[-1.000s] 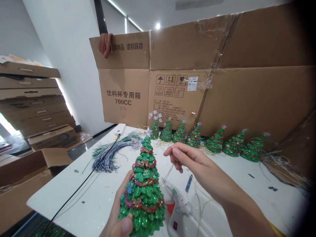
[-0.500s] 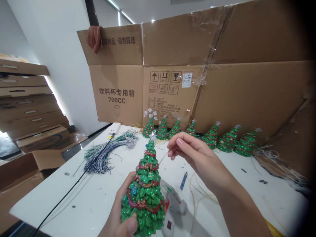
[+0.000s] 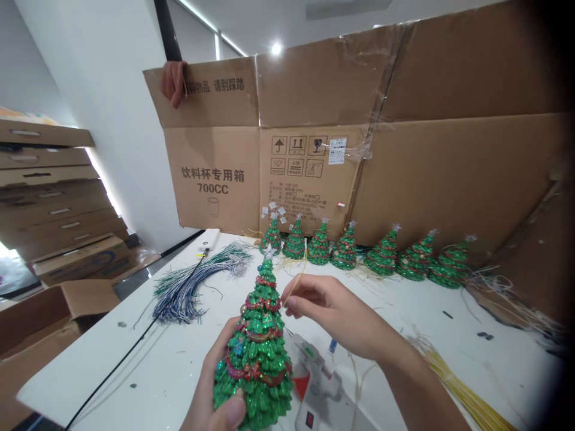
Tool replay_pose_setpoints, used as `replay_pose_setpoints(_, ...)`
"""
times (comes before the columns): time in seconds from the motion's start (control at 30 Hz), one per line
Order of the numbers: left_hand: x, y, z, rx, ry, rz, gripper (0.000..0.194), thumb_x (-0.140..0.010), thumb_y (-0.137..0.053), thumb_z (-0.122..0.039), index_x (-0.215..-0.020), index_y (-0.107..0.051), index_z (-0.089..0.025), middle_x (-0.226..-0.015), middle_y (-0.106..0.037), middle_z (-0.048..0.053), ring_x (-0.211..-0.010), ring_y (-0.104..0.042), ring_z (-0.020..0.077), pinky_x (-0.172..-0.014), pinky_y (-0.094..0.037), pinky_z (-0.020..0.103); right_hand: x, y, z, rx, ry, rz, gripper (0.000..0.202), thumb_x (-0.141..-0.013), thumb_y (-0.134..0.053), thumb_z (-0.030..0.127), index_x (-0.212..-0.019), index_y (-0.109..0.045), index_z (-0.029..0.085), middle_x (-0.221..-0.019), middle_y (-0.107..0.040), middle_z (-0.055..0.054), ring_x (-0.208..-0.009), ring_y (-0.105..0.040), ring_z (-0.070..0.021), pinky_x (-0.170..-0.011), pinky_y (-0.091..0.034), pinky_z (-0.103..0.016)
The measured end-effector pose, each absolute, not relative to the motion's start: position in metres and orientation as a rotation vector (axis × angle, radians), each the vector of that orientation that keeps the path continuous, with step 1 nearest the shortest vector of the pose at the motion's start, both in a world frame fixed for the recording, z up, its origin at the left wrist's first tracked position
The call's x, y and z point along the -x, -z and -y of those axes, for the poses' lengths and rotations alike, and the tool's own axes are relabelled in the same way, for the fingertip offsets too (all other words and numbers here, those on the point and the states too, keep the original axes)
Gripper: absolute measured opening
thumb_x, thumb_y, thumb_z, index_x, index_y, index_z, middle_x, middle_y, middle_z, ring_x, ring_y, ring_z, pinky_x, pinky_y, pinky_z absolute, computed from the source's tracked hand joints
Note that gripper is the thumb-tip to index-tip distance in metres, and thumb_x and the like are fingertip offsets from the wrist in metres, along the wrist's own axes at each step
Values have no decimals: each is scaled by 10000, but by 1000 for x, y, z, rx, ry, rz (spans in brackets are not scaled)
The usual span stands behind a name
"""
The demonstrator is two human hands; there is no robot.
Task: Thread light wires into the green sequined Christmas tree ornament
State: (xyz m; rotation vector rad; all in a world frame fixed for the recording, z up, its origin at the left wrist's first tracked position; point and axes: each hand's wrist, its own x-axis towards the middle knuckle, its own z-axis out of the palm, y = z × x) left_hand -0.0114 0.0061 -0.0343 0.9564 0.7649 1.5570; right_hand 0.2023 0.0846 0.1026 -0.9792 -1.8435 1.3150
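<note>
My left hand [image 3: 220, 383] grips a glittery green Christmas tree figure [image 3: 260, 341] near its base, thumb across the front. The tree stands upright, with red garlands and a pale star [image 3: 269, 251] on top. Close to the tree's upper right side, my right hand [image 3: 314, 302] pinches a thin yellowish wire [image 3: 296, 280] between thumb and fingers; the wire's upper end points up. Behind the tree's lower right lies a white glue gun [image 3: 317, 383] with a red switch, partly hidden by the tree.
Several smaller-looking trees [image 3: 345, 248] line the cardboard wall [image 3: 449, 179]. Blue, white and green wires [image 3: 179, 296] lie left on the white table [image 3: 148, 365], crossed by a black cable. Yellow wires [image 3: 467, 386] lie right. An open carton [image 3: 90, 296] stands at far left.
My right hand has moved down and left, nearer the held tree, with the wire now rising above its fingers. The held tree has shifted slightly left, and more yellow wires show at right.
</note>
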Motion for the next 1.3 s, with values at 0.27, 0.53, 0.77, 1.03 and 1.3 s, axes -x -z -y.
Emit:
replay_pose_setpoints(0.27,13,34,-4,-932,-1502,-726,1018,-655,-863,-599,-1518,-470,-228,-1585,-506,159,-1442,-461,494,-1103,-512,543,-200,-97,-84,1036,-1247,1968,62,-963,-650,283,-930,-671,235,-921,-730,-18,-875,-682,-193,-781,-499,-329)
replay_pose_setpoints(0.53,15,40,-6,-1020,-1504,-701,964,-683,-843,-608,-1511,-493,-259,-1600,-497,115,-1488,-409,467,-1168,-455,533,-199,-98,-87,990,-1221,1875,95,-981,-609,246,-891,-642,245,-871,-694,9,-866,-659,-171,-804,-485,-318)
replay_pose_setpoints(0.77,17,36,-11,-1066,-1484,-674,1001,-662,-840,-615,-1511,-468,-236,-1582,-510,140,-1458,-448,476,-1178,-437,541,-199,-101,-87,974,-1216,1807,103,-996,-597,271,-903,-627,238,-890,-694,1,-883,-664,-175,-813,-492,-328)
replay_pose_setpoints(1.03,10,21,-3,-1045,-1542,-718,1002,-656,-881,-602,-1508,-501,-236,-1576,-523,131,-1491,-406,471,-1170,-458,518,-197,-96,-85,952,-1314,1939,9,-972,-649,260,-973,-646,251,-938,-706,12,-904,-672,-177,-835,-490,-329)
replay_pose_setpoints(1.3,6,9,1,-1066,-1534,-657,940,-711,-863,-568,-1509,-501,-227,-1505,-591,132,-1452,-473,451,-1144,-493,502,-193,-90,-88,921,-1330,1917,96,-1009,-574,278,-950,-644,249,-948,-690,-11,-955,-670,-206,-848,-489,-352)
